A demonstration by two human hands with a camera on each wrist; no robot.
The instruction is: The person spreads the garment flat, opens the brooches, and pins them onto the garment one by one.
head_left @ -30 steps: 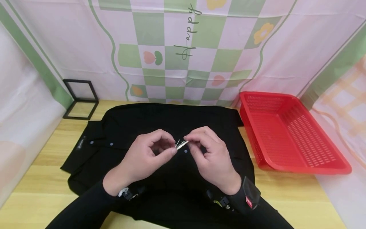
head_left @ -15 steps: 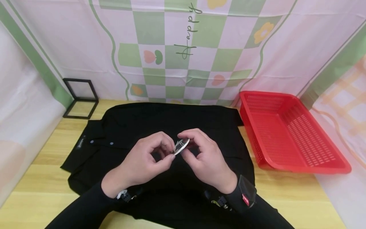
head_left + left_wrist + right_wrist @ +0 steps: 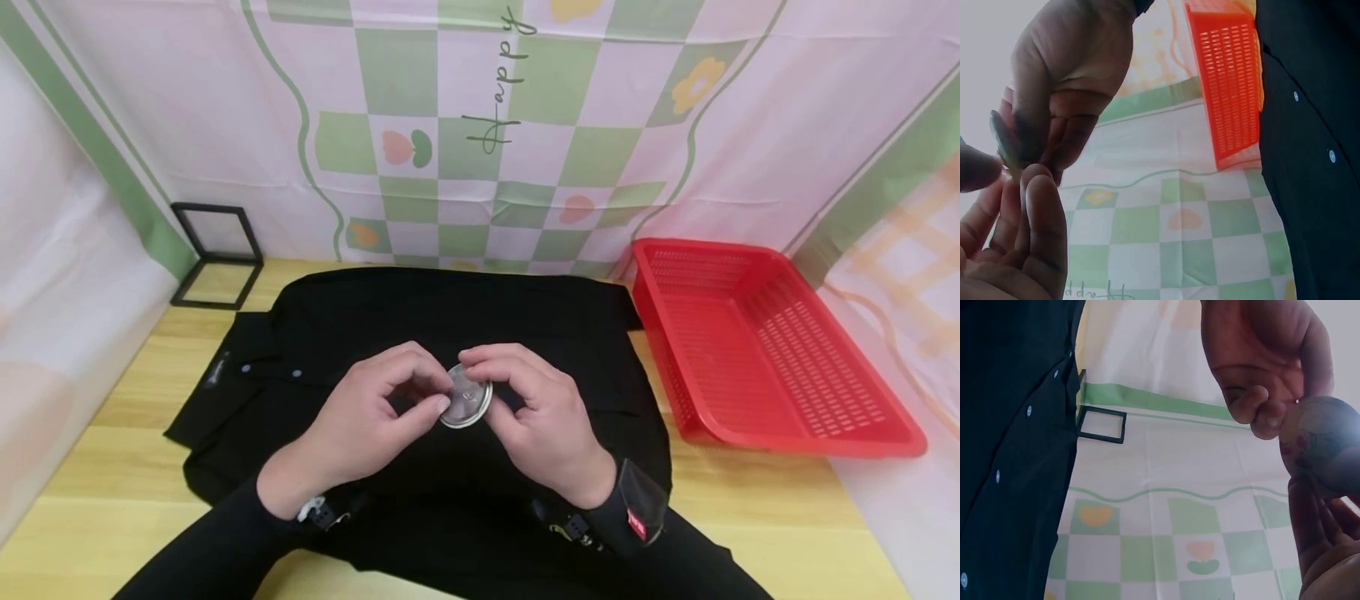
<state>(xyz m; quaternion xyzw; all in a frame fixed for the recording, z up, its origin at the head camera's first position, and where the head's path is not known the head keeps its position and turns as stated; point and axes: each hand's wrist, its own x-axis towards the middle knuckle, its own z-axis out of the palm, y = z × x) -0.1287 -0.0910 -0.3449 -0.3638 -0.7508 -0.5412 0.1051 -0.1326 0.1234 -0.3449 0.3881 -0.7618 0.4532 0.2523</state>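
Observation:
A round pin badge (image 3: 467, 398) is held between the two hands above a black button-up shirt (image 3: 450, 312). Its silvery back faces up in the head view; the right wrist view shows the printed face of the badge (image 3: 1310, 440). The left hand (image 3: 378, 408) pinches the left edge between thumb and fingers. On the opposite side, the right hand (image 3: 543, 421) grips the rim, its fingers over the top right and its thumb lower down. In the left wrist view the badge (image 3: 1005, 137) appears nearly edge-on, partly covered by fingers.
The shirt lies spread on a wooden table (image 3: 90, 500), collar to the left. A red plastic basket (image 3: 750, 367) stands at the right. Two joined black frames (image 3: 251, 285) sit at the back left. A patterned curtain (image 3: 540, 150) hangs behind.
The badge has turned from nearly edge-on, with its pin sticking out, to showing its round back. Both hands have shifted slightly left and still hold it.

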